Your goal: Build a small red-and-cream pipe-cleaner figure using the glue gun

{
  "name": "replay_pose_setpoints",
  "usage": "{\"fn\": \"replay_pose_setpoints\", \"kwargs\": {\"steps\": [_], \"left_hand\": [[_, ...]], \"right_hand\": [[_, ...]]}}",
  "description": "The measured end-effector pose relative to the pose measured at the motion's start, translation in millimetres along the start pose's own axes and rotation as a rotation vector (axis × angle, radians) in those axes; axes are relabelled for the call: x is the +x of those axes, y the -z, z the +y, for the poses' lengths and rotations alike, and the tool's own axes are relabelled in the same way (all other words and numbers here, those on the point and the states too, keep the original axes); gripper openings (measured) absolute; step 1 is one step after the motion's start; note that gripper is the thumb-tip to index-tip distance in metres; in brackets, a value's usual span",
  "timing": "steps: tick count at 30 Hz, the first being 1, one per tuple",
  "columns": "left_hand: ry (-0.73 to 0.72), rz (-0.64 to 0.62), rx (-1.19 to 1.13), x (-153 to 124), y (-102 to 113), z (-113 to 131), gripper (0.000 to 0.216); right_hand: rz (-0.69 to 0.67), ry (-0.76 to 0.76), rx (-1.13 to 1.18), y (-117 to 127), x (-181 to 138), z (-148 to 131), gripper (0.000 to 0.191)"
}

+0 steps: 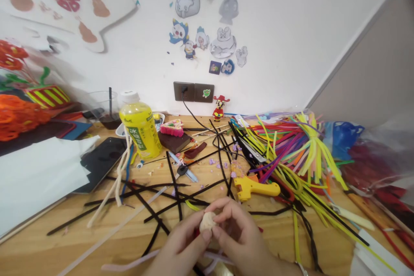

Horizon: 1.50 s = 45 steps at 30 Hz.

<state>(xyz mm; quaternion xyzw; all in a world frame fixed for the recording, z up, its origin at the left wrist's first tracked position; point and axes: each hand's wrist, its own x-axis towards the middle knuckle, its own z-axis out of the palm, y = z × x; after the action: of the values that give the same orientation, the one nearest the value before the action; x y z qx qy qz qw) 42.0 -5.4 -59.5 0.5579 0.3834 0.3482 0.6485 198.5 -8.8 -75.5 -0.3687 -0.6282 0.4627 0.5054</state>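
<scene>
Both hands meet low in the middle of the head view, around a small cream-coloured rounded lump [207, 221] whose kind I cannot make out. My left hand [186, 241] pinches it from the left, thumb at its lower edge. From the right, the thumb and fingers of my right hand [241, 233] close on the same lump. A bit of red shows just under it, mostly hidden by the fingers. Black pipe cleaners [179, 198] lie crossed on the wooden table [129, 233] beyond the hands. Pale lilac strips [129, 264] pass beneath the wrists.
A yellow glue gun [255, 186] lies beyond my right hand. Bundled coloured pipe cleaners [307, 142] fill the right side. At the left stand a yellow drink bottle [139, 125], a dark phone-like slab [103, 161] and white paper [42, 181]. A small red-hatted figure [219, 108] stands by the wall.
</scene>
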Motion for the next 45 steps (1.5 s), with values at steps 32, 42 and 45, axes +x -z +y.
{"fn": "replay_pose_setpoints", "kwargs": {"steps": [32,42,45], "left_hand": [[-0.004,0.042,0.108,-3,-5,10,0.036],[-0.071,0.021,0.113,-3,-5,10,0.032],[-0.090,0.017,0.113,-3,-7,11,0.030]], "right_hand": [[-0.006,0.078,-0.074,1,1,-6,0.008],[0.008,0.058,-0.049,1,1,-5,0.007],[0.015,0.071,-0.058,0,2,-5,0.008]]}}
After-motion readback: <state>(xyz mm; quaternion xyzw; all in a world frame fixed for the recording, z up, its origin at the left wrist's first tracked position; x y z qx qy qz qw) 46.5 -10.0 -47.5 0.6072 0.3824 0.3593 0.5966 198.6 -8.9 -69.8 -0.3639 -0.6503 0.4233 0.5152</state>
